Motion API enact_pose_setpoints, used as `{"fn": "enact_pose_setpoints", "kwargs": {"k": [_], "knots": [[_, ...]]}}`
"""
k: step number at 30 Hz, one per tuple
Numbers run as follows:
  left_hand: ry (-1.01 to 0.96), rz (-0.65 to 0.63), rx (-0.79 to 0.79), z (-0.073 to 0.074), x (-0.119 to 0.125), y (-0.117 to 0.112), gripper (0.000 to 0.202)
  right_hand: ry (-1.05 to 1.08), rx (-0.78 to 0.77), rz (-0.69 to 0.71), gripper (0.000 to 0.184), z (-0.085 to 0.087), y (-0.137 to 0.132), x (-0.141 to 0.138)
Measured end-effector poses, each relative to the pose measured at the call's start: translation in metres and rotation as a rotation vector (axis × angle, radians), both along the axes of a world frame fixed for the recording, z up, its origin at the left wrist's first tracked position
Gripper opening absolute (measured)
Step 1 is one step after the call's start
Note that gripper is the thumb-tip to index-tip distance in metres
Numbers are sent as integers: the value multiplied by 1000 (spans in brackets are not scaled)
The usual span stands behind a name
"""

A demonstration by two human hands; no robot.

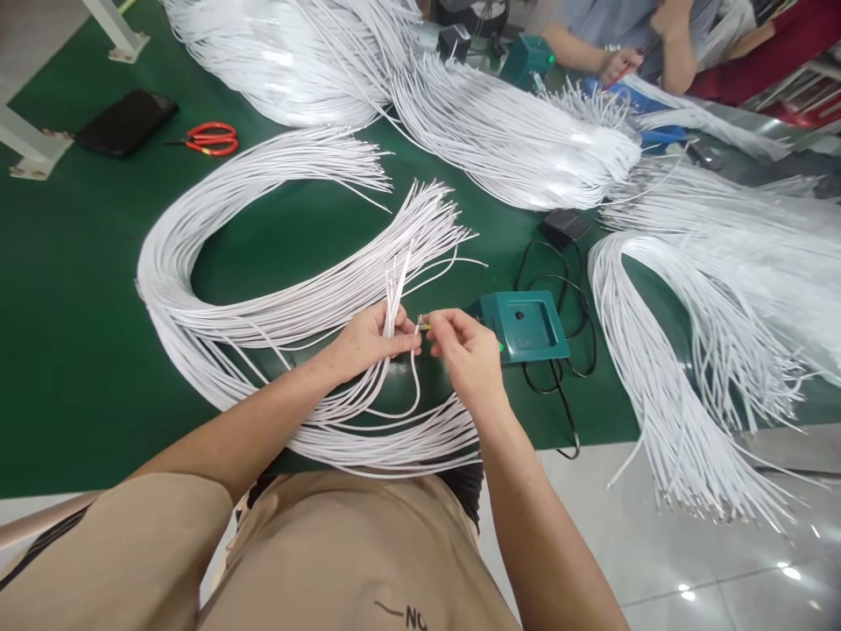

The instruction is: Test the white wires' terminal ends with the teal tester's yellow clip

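Note:
My left hand (385, 336) is closed around a few white cables (392, 302), whose ends stick up above the fingers. One of them curves over toward my right hand (463, 350), which pinches its stripped end, where small yellow-green wires (425, 326) show between the fingertips. Both hands are close together, fingertips nearly meeting. Around them a large looped bundle of white cables (167, 254) lies on the green table (79, 350). Just right of my right hand stands a small teal machine (533, 324) with a green light.
Red-handled scissors (211, 138) and a black case (126, 121) lie at the left. More white cable bundles (512, 131) cover the back, and another bundle (689, 368) hangs over the front edge. A black cord (595, 350) loops beside the machine. A co-worker's hand (621, 66) is across the table.

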State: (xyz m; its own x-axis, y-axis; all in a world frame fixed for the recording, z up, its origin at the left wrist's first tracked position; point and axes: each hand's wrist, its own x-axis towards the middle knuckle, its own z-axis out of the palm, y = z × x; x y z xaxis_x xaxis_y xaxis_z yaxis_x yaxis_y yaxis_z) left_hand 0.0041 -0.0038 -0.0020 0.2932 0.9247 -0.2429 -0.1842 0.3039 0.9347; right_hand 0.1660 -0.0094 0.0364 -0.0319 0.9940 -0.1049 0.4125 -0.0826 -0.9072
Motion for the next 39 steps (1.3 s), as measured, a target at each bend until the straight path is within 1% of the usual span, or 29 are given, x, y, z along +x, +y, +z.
{"fn": "enact_pose_setpoints", "kwargs": {"k": [2, 4, 8, 13, 18, 21, 25, 28, 34, 37, 39], "knots": [[119, 7, 48, 0, -1, 0, 41, 4, -31, 52, 25, 0, 5, -4], [170, 0, 64, 1, -2, 0, 41, 65, -56, 32, 23, -3, 7, -8], [111, -22, 45, 4, -2, 0, 37, 321, -163, -6, 19, -7, 7, -8], [119, -2, 39, 6, 0, -1, 34, 590, -278, -47, 16, -9, 3, -6], [57, 12, 43, 7, 2, -2, 33, 817, -469, -69, 19, -10, 1, -10], [42, -3, 58, 8, 3, -2, 31, 803, -466, -72, 31, -9, 3, -12], [48, -36, 93, 10, 3, -4, 29, 643, -428, -39, 41, -4, 9, -14], [94, -18, 111, 13, 4, -5, 29, 601, -435, -15, 41, -3, 10, -13], [119, -18, 96, 12, 2, -4, 25, 785, -493, -7, 43, -10, 4, -8], [81, -39, 106, 8, 1, -3, 25, 785, -439, -62, 38, -11, 0, -8], [57, -42, 128, 5, 0, -2, 34, 732, -377, -99, 36, -11, -2, -8]]}}
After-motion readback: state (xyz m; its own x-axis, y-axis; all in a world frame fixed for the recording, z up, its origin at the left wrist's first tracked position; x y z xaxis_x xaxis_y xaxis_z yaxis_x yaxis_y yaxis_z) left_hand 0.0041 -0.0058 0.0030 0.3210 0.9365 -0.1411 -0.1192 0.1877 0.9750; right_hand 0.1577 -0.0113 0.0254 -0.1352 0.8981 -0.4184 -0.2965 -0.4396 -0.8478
